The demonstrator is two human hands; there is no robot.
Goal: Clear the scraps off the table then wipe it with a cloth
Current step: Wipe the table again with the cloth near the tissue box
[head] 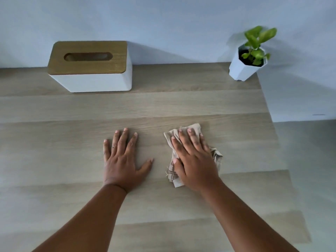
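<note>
A crumpled beige cloth (171,170) lies on the light wooden table (72,142), right of the middle. My right hand (194,159) presses flat on top of the cloth, fingers spread, and covers most of it. My left hand (121,160) rests palm down on the bare wood a little to the left of the cloth, fingers apart, holding nothing. I see no scraps on the table.
A white tissue box with a wooden lid (91,68) stands at the back left against the wall. A small green plant in a white faceted pot (245,66) sits at the back right corner. The table's right edge (272,124) runs beside a pale floor.
</note>
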